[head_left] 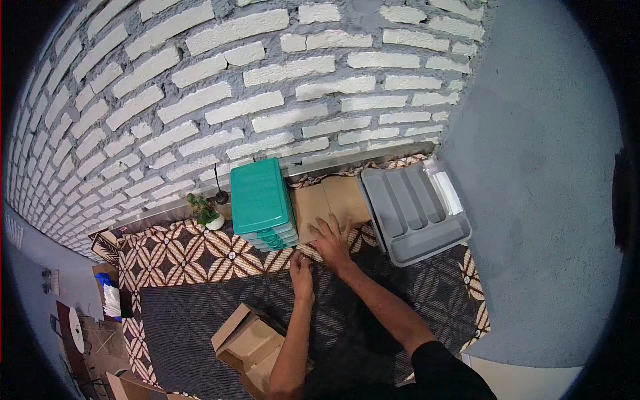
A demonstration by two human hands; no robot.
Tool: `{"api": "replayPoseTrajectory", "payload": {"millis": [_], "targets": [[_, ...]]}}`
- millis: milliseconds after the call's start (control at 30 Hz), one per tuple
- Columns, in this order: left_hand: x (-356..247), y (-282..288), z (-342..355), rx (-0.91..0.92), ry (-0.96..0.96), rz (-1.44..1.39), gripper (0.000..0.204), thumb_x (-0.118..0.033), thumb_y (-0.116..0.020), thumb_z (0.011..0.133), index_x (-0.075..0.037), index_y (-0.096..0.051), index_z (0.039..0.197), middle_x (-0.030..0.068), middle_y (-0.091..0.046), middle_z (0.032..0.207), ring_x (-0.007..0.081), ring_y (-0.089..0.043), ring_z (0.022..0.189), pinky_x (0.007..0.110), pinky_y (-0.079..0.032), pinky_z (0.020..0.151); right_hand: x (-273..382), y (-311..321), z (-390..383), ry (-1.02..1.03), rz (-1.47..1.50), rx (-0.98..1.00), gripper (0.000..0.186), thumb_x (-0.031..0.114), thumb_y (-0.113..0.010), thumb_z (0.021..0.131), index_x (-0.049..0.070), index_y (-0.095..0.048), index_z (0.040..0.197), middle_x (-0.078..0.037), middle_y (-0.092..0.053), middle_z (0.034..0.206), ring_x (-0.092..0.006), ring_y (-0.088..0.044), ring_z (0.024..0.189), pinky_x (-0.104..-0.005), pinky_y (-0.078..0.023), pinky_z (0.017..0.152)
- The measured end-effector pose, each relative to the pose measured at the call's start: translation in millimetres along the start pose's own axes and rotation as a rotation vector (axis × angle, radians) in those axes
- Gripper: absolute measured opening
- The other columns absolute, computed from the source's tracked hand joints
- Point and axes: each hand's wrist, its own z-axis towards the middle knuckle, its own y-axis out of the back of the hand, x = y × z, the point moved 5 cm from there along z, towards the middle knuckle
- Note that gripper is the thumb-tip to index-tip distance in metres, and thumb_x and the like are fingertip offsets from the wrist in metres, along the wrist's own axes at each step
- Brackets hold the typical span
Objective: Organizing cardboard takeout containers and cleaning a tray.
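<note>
A flat piece of brown cardboard (310, 203) lies against the back, between a stack of clear containers topped by a teal lid (257, 190) and a grey compartment tray (413, 213). My right hand (330, 243) rests on the cardboard's front part with fingers spread. Just below its front edge, beside the stack, my left hand (301, 273) has curled fingers; whatever they may hold is too small to make out. An open cardboard box (247, 337) lies at lower left, partly behind my left forearm.
A patterned cloth (180, 253) with a dark mat (187, 320) covers the surface. A small plant (207, 213) and a black object (222, 197) stand by the white brick wall (287, 73). A grey wall (547, 167) bounds the right; assorted items sit far left.
</note>
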Motion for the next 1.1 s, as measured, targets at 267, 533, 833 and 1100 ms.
{"api": "replayPoseTrajectory", "payload": {"millis": [267, 533, 833, 1100], "targets": [[-5, -5, 4, 0.044, 0.0, -0.002, 0.05, -0.023, -0.047, 0.103, 0.0, -0.036, 0.146, 0.0159, -0.042, 0.143, 0.0271, -0.042, 0.133, 0.043, -0.038, 0.11, -8, -19, 21, -0.031, -0.035, 0.052, 0.052, 0.027, -0.07, 0.08, 0.019, -0.06, 0.131, -0.006, -0.05, 0.139, -0.0336, -0.035, 0.137, -0.0703, -0.017, 0.11], [-18, 10, -44, 0.017, -0.081, -0.051, 0.043, -0.022, -0.047, 0.103, -0.003, -0.045, 0.141, 0.0116, -0.053, 0.134, 0.0206, -0.052, 0.12, 0.036, -0.043, 0.102, 21, 21, -7, -0.071, 0.085, 0.02, 0.057, 0.031, -0.066, 0.087, 0.015, -0.051, 0.14, -0.008, -0.043, 0.148, -0.0324, -0.032, 0.139, -0.0679, -0.016, 0.111], [-34, 102, -198, -0.074, -0.508, 0.321, 0.03, -0.002, -0.05, 0.095, 0.0, -0.055, 0.125, 0.0135, -0.06, 0.121, 0.0255, -0.056, 0.116, 0.036, -0.041, 0.101, 126, 55, -152, -0.416, 1.116, 0.486, 0.04, 0.021, -0.057, 0.099, 0.001, -0.052, 0.133, -0.015, -0.058, 0.132, -0.027, -0.058, 0.118, -0.0376, -0.047, 0.096], [-31, 256, -276, -0.91, -0.519, 1.098, 0.046, -0.001, -0.059, 0.083, 0.001, -0.05, 0.128, 0.022, -0.055, 0.126, 0.0348, -0.057, 0.108, 0.043, -0.041, 0.1, 171, 76, -219, -0.344, 1.005, 0.579, 0.046, 0.011, -0.055, 0.093, -0.001, -0.048, 0.137, -0.023, -0.054, 0.134, -0.0364, -0.052, 0.125, -0.0424, -0.04, 0.106]]}}
